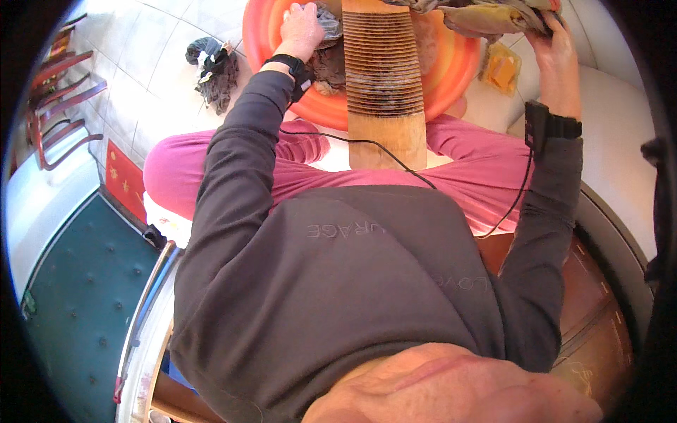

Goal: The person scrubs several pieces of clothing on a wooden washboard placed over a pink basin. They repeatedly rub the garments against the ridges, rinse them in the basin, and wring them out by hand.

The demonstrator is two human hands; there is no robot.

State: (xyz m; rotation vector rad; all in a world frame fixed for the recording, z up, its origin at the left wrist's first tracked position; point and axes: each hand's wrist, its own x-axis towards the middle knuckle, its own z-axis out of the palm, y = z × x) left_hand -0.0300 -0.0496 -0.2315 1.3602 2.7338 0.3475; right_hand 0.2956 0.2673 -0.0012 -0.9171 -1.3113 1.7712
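An orange plastic basin (455, 87) stands on the floor before me. A ridged wooden washboard (386, 140) leans in it, its plain lower end between my legs. My left hand (302, 33) is at the basin's left side, fingers closed on a wet grey cloth (330, 25). Darker wet fabric (329, 66) lies in the basin below that hand. At the upper right, my right hand (555, 46) grips one end of a grey-brown cloth (484, 21), stretched leftward over the basin rim towards the washboard's top. The cloth's far part is cut off by the picture's edge.
An orange bar of soap (501, 71) sits in a yellowish dish right of the basin. Dark bunched clothes (214, 71) lie on the tiled floor to the left. Black cables (365, 141) run from both wrist devices. Wooden chairs (63, 100) stand far left.
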